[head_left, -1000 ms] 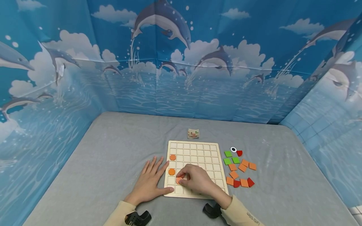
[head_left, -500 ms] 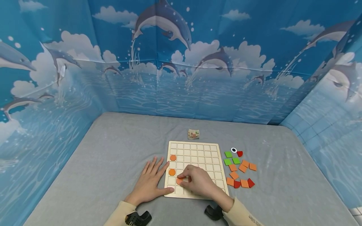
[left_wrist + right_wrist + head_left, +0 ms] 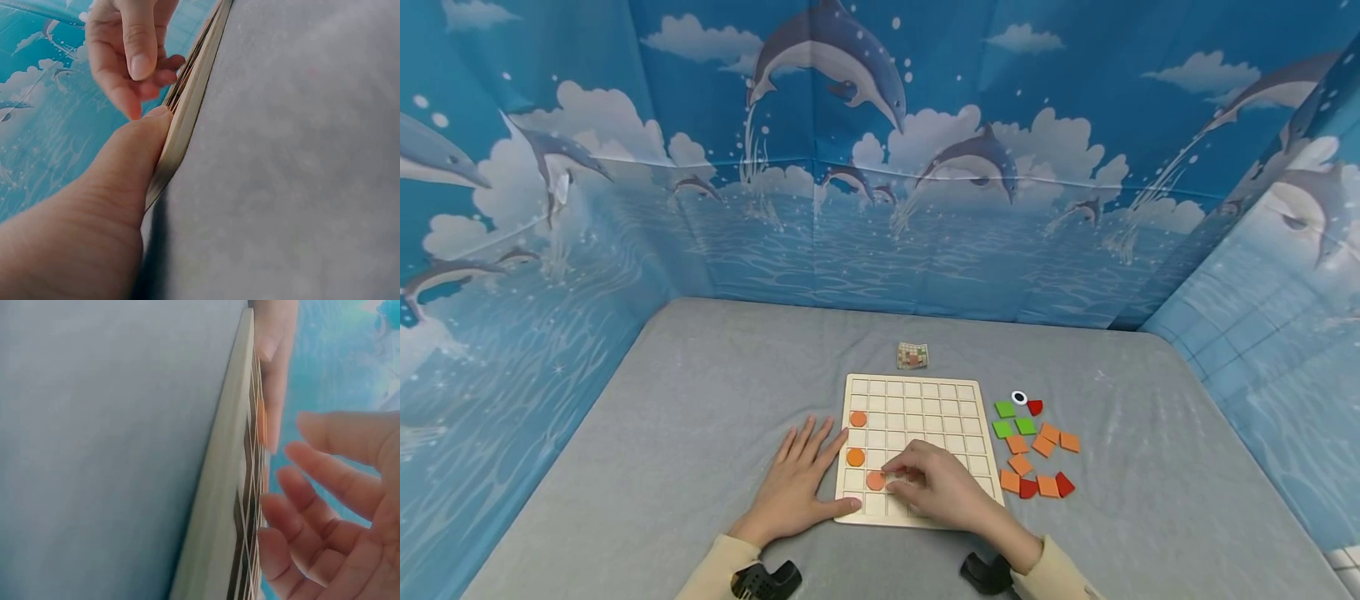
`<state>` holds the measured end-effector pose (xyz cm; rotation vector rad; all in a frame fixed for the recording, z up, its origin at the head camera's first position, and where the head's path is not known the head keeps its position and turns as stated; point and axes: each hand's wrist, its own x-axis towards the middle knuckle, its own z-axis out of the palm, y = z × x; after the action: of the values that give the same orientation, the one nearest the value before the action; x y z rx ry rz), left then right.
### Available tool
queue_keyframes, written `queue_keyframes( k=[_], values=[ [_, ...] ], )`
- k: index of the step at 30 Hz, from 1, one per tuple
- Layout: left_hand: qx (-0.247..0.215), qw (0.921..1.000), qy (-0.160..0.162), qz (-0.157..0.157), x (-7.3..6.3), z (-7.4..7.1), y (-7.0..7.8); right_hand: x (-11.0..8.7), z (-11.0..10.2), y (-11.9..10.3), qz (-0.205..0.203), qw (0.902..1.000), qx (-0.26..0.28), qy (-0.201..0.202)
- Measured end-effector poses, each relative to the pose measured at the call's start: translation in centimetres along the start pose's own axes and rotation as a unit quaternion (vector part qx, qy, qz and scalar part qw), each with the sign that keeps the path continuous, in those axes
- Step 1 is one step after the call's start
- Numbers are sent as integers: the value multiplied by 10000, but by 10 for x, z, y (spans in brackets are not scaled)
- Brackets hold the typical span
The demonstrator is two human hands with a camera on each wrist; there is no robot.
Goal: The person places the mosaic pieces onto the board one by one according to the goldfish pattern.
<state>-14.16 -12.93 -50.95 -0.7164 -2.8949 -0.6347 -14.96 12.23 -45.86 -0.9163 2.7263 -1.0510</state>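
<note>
A pale wooden grid board point(image 3: 936, 406) lies on the grey cloth. Spread flat, my left hand point(image 3: 801, 482) rests at its left edge, the thumb point(image 3: 134, 150) on the near corner. Three orange discs sit in its cells: one higher up point(image 3: 858, 419), one below it point(image 3: 855, 457), and a third disc point(image 3: 876, 481) one column to the right. Just right of that third disc hovers my right hand point(image 3: 943, 490) with loosely bent fingers. In the right wrist view its thumb point(image 3: 337, 432) and fingertips stand apart with nothing between them. The hand hides some lower cells.
Right of the board lie several orange squares point(image 3: 1069, 441), several green squares point(image 3: 1004, 409), red rounded pieces point(image 3: 1035, 407) and a white ring-shaped piece with a black centre point(image 3: 1018, 397). A small patterned card point(image 3: 912, 356) lies behind the board. A dolphin-print curtain point(image 3: 880, 250) surrounds the table.
The right hand has let go of the third orange disc and drawn slightly right, its thumb and finger parting. The disc stays in its cell. The left hand has not moved.
</note>
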Motion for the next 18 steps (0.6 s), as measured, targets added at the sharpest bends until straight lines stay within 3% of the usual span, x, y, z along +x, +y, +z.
queue_keyframes(
  k=[10,18],
  values=[
    [-87,9999,-57,-63,0,-1,2,-24,-28,27,171,9969,-96,757],
    [-165,9997,-146,-75,0,-1,2,-56,-51,52,895,9877,-299,1249]
  ],
)
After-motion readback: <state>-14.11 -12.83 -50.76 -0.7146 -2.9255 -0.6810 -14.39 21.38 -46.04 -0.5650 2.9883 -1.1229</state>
